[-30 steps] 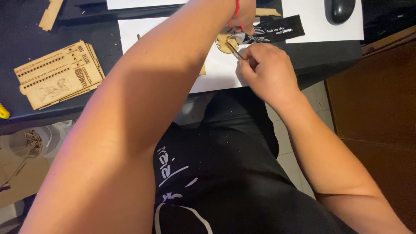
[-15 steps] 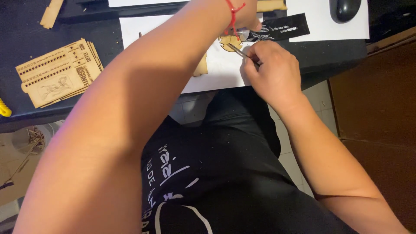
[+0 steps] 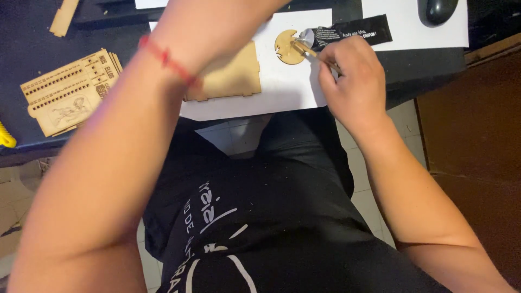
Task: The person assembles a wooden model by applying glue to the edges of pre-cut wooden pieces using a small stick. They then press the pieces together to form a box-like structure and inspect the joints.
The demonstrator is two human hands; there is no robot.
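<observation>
Nearest to me is my own black shirt with white print, and over it my left forearm, which has swung across and now fills the left side of the view, the red string bracelet on its wrist sitting much lower in the picture than half a second ago. My left hand has gone out past the top edge, so I cannot tell whether it is spread or closed.

With that arm lifted away, the flat pale wooden panel with notched edges lies uncovered on the white sheet of paper; before, only a sliver of it showed.

My right hand has its fingers pressed together around a thin wooden stick, pinching it, as it did earlier. The stick's tip touches the small round wooden disc with cut notches, which lies flat on the paper just beside the nozzle of the black squeeze tube.

Farther left on the dark desk rests the stack of laser-cut wooden sheets, unmoved. At the far top right sits a dark computer mouse.
</observation>
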